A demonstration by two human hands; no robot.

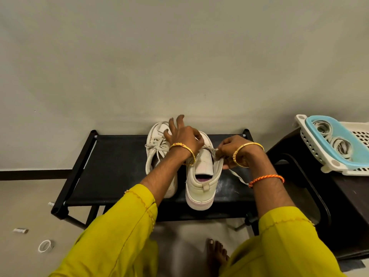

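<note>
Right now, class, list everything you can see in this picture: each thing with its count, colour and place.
rack: one, black, against the wall
laced sneaker: one, white, left on the rack
open sneaker: one, white, right on the rack
lace: one, white, trailing right from the open sneaker
stand: one, dark, right of the rack
basket: one, white, on the stand
tray: one, blue, in the basket
rings: several, whitish, on the tray
tape roll: one, white, floor at left
thread band: one, orange, right forearm
sleeves: two, yellow, both arms
foot: one, bare, floor below the rack
left hand: one, over the open sneaker's front
right hand: one, fingers pinch the lace
</note>
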